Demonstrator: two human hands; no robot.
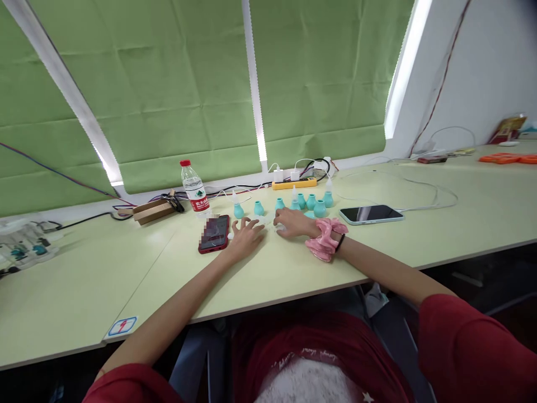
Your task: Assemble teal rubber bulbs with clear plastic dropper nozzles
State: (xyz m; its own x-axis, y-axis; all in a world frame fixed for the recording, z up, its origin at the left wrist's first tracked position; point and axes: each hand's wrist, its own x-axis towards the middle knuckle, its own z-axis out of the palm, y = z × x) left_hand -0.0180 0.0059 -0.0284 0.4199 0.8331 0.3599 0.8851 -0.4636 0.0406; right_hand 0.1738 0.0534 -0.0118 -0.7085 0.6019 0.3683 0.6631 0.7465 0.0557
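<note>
My left hand (247, 238) rests low over the table with its fingers spread, just right of a red-cased phone. Small clear plastic pieces (260, 220) lie by its fingertips. My right hand (297, 222) wears a pink scrunchie (325, 239) at the wrist, and its bent fingers close around a small clear piece (280, 226), partly hidden. Beyond the hands stand several turquoise bulbs (320, 209). A few carry clear pointed nozzles, like the bulb on the left (239, 210). A single bulb without a nozzle (259, 209) stands between the hands, farther back.
The red-cased phone (215, 234) lies at left, a light-cased phone (371, 214) with a cable at right. Behind are a water bottle (195, 190), a cardboard box (154, 211) and a yellow power strip (294, 183). Orange-handled scissors (505, 159) lie far right.
</note>
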